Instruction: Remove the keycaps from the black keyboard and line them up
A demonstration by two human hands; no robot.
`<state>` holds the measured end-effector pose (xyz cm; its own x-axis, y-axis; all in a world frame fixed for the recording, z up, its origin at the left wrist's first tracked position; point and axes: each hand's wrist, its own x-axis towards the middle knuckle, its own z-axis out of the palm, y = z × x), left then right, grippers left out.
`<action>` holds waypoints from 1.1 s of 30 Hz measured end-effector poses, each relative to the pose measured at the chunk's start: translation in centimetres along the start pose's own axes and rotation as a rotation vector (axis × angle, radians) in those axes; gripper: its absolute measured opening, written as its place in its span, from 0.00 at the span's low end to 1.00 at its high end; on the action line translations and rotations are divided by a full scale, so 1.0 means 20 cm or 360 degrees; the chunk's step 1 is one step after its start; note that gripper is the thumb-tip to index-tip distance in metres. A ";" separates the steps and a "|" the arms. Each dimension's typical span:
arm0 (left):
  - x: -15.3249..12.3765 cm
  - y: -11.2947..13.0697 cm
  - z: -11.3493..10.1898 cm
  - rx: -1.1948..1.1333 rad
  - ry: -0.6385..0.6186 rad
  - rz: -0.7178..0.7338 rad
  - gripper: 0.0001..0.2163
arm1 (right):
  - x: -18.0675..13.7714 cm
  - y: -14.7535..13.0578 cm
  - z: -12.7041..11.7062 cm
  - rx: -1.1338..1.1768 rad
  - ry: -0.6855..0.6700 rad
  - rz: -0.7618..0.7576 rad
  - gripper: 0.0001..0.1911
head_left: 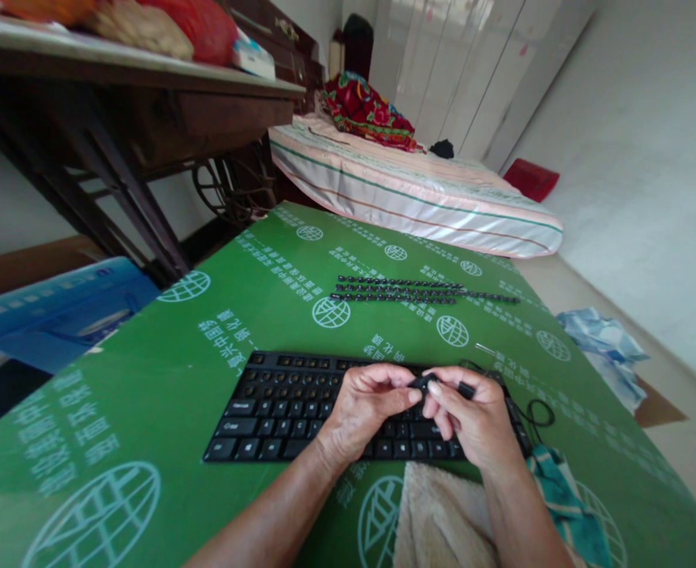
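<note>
Over the black keyboard (235,427), my left hand (368,406) and my right hand (472,410) meet at the fingertips. Between them they pinch a small black keycap (424,382), partly covered by the fingers. A short dark piece (466,390) sticks out between my right hand's fingers; its kind I cannot make out. On the keyboard's far rows, bare key sockets show, while the nearer rows carry lettered keycaps. Beyond it, several removed black keycaps (395,298) lie in long rows on the green table (265,292).
A thin metal rod (490,349) lies behind my right hand. The black cable (542,414) loops at the keyboard's right. A beige cloth (436,513) and a teal checked cloth (566,501) lie near me. Beyond the table stands a bed (413,193); a sewing-machine table (206,83) is at left.
</note>
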<state>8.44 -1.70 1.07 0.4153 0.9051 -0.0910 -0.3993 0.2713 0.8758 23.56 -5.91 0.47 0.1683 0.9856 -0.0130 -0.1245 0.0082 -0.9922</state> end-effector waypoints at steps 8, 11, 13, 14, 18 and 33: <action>0.00 -0.01 0.00 0.0019 0.0004 -0.0004 0.06 | 0.00 0.00 0.00 -0.0011 0.0004 0.0000 0.09; 0.00 -0.01 -0.01 0.0013 -0.0001 -0.0008 0.05 | 0.00 0.00 0.00 -0.0025 -0.0003 -0.0005 0.10; 0.00 -0.01 -0.01 0.0031 -0.0007 -0.0007 0.05 | 0.00 0.00 0.00 -0.0029 -0.0006 -0.0002 0.10; 0.00 -0.01 -0.01 0.0046 -0.0010 -0.0006 0.05 | 0.00 0.00 0.00 -0.0033 -0.0008 0.0002 0.10; 0.01 -0.01 -0.01 0.0105 -0.0002 -0.0006 0.05 | 0.00 -0.01 0.00 -0.0039 -0.0009 0.0011 0.10; 0.02 -0.02 -0.01 0.0032 0.0012 -0.0056 0.05 | 0.00 0.00 0.00 -0.0017 -0.0047 0.0002 0.09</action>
<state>8.57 -1.46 0.53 0.4225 0.8977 -0.1254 -0.3680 0.2963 0.8813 23.52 -5.93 0.53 0.1394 0.9902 -0.0105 -0.1140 0.0055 -0.9935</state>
